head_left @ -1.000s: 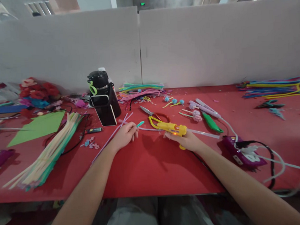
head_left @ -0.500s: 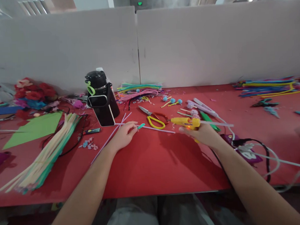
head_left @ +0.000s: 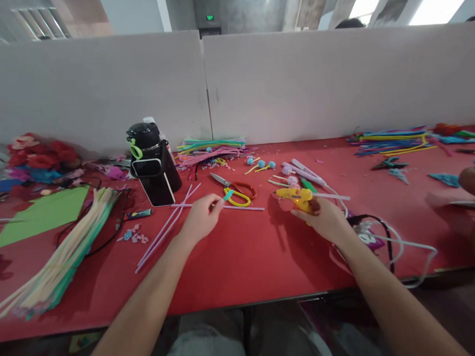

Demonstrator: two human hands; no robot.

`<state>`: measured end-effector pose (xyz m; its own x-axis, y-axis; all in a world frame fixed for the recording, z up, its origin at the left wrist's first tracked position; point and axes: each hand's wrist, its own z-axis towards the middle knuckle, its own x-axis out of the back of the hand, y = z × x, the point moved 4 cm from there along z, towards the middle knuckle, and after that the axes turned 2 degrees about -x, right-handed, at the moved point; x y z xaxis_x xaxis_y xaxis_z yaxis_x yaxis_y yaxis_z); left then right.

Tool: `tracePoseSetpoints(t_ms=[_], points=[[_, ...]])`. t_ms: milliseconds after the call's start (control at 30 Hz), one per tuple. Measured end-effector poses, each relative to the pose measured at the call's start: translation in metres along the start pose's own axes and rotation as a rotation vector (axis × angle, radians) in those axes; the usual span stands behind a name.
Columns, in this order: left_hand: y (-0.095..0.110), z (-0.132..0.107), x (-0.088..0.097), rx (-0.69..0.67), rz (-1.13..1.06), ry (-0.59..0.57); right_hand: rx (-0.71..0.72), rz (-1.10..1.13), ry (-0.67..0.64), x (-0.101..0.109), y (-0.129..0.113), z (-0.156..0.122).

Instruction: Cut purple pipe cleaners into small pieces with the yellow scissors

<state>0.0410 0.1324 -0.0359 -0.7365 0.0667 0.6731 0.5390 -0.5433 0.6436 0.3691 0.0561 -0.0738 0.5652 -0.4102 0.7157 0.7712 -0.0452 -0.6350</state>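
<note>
**Fuzzy stem in one grip, glue gun in the other**

Just left of frame centre, the left hand [head_left: 202, 219] is pinching a short teal pipe-cleaner piece [head_left: 227, 195] by its near end, just above the red worktop [head_left: 240, 251]; it is looking light, soft and easily bent, so a fingertip grip suffices; right of centre, the right hand [head_left: 321, 219] is holding its grip closed around the yellow glue gun [head_left: 295, 195]; rigid plastic, probably hot at the nozzle, so the handle is looking the safe hold; scissors [head_left: 238, 196] are lying between.

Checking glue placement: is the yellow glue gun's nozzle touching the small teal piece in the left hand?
Apart. Head view: yellow-handled scissors lie between the yellow glue gun in the right hand and the small teal piece in the left hand.
</note>
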Motion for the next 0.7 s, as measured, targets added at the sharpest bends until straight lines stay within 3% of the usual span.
tracePoseSetpoints(t_ms=[100,200,333,433,467,567,700], points=[[0.028,0.010,-0.027,0.059,-0.135,-0.038,0.066,-0.175,0.034,0.004,0.002,-0.022],[0.042,0.024,-0.060,0.121,-0.107,-0.047,0.098,-0.262,0.094,0.012,-0.002,-0.049],[0.049,0.038,-0.086,0.111,-0.085,0.008,0.042,-0.057,0.075,0.021,-0.025,-0.073],[0.051,0.039,-0.084,0.033,-0.134,0.026,0.055,0.242,-0.276,0.001,-0.060,-0.068],[0.051,0.037,-0.079,-0.002,-0.163,0.036,0.050,0.313,-0.337,-0.007,-0.072,-0.061],[0.047,0.031,-0.064,-0.089,-0.276,0.049,-0.034,0.528,-0.400,-0.038,-0.098,-0.028],[0.034,0.027,-0.053,-0.149,-0.337,-0.001,-0.002,0.661,-0.269,-0.069,-0.116,0.016]])
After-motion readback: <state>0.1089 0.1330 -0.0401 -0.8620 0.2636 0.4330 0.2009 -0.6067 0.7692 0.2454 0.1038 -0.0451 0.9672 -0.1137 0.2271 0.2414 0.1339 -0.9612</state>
